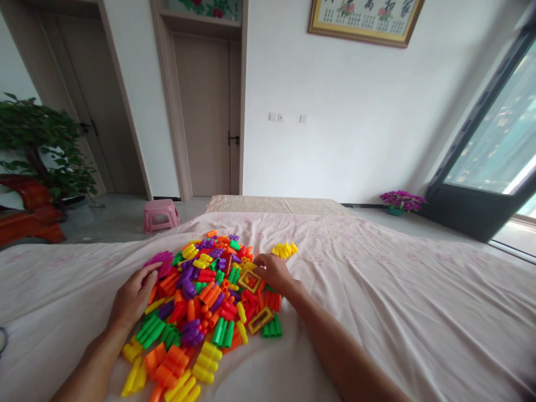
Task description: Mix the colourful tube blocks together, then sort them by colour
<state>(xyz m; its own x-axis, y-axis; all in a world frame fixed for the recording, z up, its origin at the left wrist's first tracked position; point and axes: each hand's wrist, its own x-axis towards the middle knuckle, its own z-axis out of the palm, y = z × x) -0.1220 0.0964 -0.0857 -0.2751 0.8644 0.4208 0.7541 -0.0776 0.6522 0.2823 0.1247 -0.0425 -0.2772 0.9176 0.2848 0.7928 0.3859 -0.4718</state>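
A heap of colourful plastic building blocks lies on a bed-like surface between both hands, many shaped like joined tubes. At the heap's left edge is my left hand, index finger and thumb stretched out and apart beside a magenta flower-shaped piece. The fingers touch or nearly touch that piece. My right hand reaches into the heap's right side with bent fingers, next to a yellow rectangular frame piece. What the fingertips pinch is hidden. A second yellow frame lies nearer to me.
A small group of yellow blocks sits apart, beyond my right hand. The pale flowered sheet is wrinkled. On the floor beyond are a pink stool, a potted plant and magenta flowers.
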